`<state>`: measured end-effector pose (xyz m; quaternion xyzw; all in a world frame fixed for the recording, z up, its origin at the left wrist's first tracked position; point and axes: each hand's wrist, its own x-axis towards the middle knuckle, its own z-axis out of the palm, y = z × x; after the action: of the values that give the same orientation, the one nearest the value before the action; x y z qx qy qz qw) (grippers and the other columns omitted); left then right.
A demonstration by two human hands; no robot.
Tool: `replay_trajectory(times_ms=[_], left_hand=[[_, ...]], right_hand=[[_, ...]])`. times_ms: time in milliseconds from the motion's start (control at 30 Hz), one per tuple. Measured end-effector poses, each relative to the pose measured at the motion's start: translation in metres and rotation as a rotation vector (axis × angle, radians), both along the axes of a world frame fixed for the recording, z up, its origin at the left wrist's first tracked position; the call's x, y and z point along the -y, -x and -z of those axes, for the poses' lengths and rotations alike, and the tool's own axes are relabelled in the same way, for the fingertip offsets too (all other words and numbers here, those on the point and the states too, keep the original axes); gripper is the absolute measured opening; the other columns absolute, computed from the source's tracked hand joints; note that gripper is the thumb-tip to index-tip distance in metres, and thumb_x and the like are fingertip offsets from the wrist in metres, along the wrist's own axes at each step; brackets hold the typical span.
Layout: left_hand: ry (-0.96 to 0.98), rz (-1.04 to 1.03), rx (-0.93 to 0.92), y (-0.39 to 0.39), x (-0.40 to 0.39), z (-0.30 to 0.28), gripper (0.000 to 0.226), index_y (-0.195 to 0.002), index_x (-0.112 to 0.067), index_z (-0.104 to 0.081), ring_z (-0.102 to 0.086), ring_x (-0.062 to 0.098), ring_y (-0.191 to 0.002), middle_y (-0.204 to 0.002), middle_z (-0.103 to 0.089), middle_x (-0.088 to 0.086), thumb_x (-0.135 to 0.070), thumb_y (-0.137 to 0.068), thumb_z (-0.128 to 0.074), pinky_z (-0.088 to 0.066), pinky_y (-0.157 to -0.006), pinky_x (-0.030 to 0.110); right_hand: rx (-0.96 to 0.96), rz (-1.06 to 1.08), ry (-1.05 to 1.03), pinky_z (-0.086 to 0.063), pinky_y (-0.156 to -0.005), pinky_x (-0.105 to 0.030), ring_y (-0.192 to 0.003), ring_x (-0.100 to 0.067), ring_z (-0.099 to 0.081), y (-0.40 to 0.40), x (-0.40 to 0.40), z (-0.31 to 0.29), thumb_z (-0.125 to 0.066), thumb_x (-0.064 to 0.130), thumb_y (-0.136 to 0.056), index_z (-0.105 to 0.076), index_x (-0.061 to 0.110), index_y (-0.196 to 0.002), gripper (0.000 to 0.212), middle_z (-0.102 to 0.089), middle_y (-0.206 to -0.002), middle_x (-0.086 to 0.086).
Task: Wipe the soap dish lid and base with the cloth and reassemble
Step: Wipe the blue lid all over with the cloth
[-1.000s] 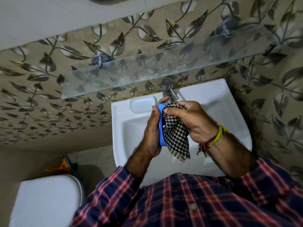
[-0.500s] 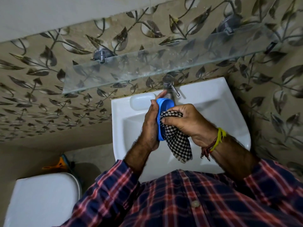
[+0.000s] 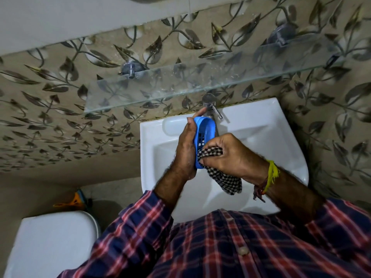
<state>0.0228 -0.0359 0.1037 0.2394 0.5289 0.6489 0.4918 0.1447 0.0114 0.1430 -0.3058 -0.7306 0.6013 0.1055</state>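
A blue oval soap dish part [image 3: 204, 133] with a slotted bottom stands on edge over the white basin. My left hand [image 3: 186, 149] holds it from the left side, fingers along its back and a fingertip over its top end. My right hand [image 3: 230, 155] grips a black-and-white checked cloth [image 3: 222, 177] and presses it against the lower end of the blue part. The loose end of the cloth hangs down below my right hand. The other soap dish part is not in view.
The white wash basin [image 3: 271, 137] sits below a steel tap [image 3: 210, 105] and a glass shelf [image 3: 180, 85] on the leaf-patterned wall. A white toilet cistern lid [image 3: 52, 243] lies at the lower left, with an orange object [image 3: 74, 201] behind it.
My right hand slid the cloth down the blue part from its upper half to its lower end, uncovering the slotted inside. My left hand kept its hold.
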Motion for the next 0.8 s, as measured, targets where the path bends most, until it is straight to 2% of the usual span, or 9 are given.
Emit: replay_trajectory(times_ms=[67,167,267,333,467,533,667,733,800], left_hand=[[0.006,-0.003,-0.036,-0.003,0.001,-0.005,0.053,-0.142,-0.025,-0.054,-0.060,0.030,-0.111,-0.135,-0.061,0.021,-0.052,-0.105,-0.027,-0.047,-0.102,0.051],[0.018,-0.017,-0.113,-0.005,0.002,-0.013,0.048,-0.137,-0.024,-0.059,-0.062,0.027,-0.115,-0.137,-0.060,0.022,-0.049,-0.105,-0.032,-0.046,-0.106,0.054],[0.020,-0.052,-0.143,-0.004,0.005,-0.016,0.046,-0.132,-0.028,-0.062,-0.063,0.026,-0.110,-0.131,-0.064,0.022,-0.051,-0.103,-0.035,-0.050,-0.101,0.049],[0.042,-0.067,-0.108,-0.005,0.010,-0.016,0.050,-0.133,-0.029,-0.061,-0.065,0.025,-0.100,-0.117,-0.069,0.017,-0.058,-0.101,-0.036,-0.054,-0.091,0.044],[0.070,-0.067,-0.032,-0.008,0.014,-0.021,0.054,-0.132,-0.031,-0.062,-0.058,0.035,-0.095,-0.108,-0.063,0.019,-0.064,-0.096,-0.039,-0.051,-0.084,0.043],[0.085,-0.092,-0.010,-0.008,0.014,-0.024,0.052,-0.129,-0.032,-0.064,-0.056,0.036,-0.097,-0.109,-0.062,0.020,-0.063,-0.096,-0.039,-0.050,-0.085,0.044],[0.114,-0.092,0.019,-0.002,0.015,-0.024,0.048,-0.125,-0.034,-0.067,-0.061,0.035,-0.097,-0.108,-0.067,0.016,-0.062,-0.098,-0.039,-0.055,-0.082,0.041],[0.139,-0.096,0.020,-0.001,0.015,-0.024,0.047,-0.121,-0.036,-0.069,-0.064,0.034,-0.099,-0.109,-0.069,0.014,-0.063,-0.098,-0.039,-0.055,-0.085,0.045],[0.169,-0.123,0.010,-0.001,0.016,-0.022,0.047,-0.120,-0.033,-0.069,-0.064,0.036,-0.101,-0.109,-0.070,0.013,-0.062,-0.099,-0.039,-0.053,-0.088,0.049]], right_hand=[[-0.003,-0.018,-0.020,-0.053,-0.052,-0.030,-0.057,-0.019,-0.065,0.000,-0.004,-0.005,-0.069,-0.003,-0.079,-0.070,0.004,-0.074,0.009,-0.071,-0.070,-0.019],[0.048,-0.084,-0.149,-0.053,-0.056,-0.031,-0.057,-0.011,-0.064,0.001,-0.006,-0.009,-0.073,0.006,-0.076,-0.069,0.015,-0.068,0.012,-0.070,-0.062,-0.001],[0.064,-0.092,-0.205,-0.056,-0.059,-0.036,-0.060,-0.011,-0.065,0.001,0.000,-0.009,-0.075,0.009,-0.076,-0.070,0.013,-0.070,0.009,-0.070,-0.064,0.001],[0.082,-0.118,-0.236,-0.058,-0.064,-0.040,-0.063,-0.014,-0.068,-0.001,0.003,-0.010,-0.073,0.010,-0.078,-0.071,0.014,-0.074,0.006,-0.071,-0.067,0.000],[0.147,-0.218,-0.353,-0.058,-0.065,-0.035,-0.061,-0.007,-0.064,-0.010,0.003,-0.011,-0.069,0.011,-0.081,-0.071,0.023,-0.081,0.012,-0.065,-0.064,0.014],[0.133,-0.211,-0.399,-0.058,-0.066,-0.037,-0.065,-0.012,-0.065,-0.012,0.007,-0.013,-0.067,0.012,-0.080,-0.072,0.022,-0.084,0.012,-0.066,-0.068,0.012],[0.142,-0.242,-0.697,-0.055,-0.073,-0.035,-0.085,-0.019,-0.066,-0.013,0.016,-0.011,-0.065,0.018,-0.081,-0.072,0.027,-0.095,0.019,-0.072,-0.092,0.009],[0.168,-0.238,-0.725,-0.054,-0.075,-0.035,-0.091,-0.020,-0.066,-0.016,0.017,-0.007,-0.064,0.017,-0.081,-0.071,0.029,-0.101,0.024,-0.071,-0.100,0.010],[0.156,-0.234,-0.732,-0.054,-0.072,-0.036,-0.089,-0.023,-0.066,-0.017,0.022,-0.005,-0.062,0.016,-0.079,-0.070,0.027,-0.097,0.023,-0.070,-0.098,0.009]])
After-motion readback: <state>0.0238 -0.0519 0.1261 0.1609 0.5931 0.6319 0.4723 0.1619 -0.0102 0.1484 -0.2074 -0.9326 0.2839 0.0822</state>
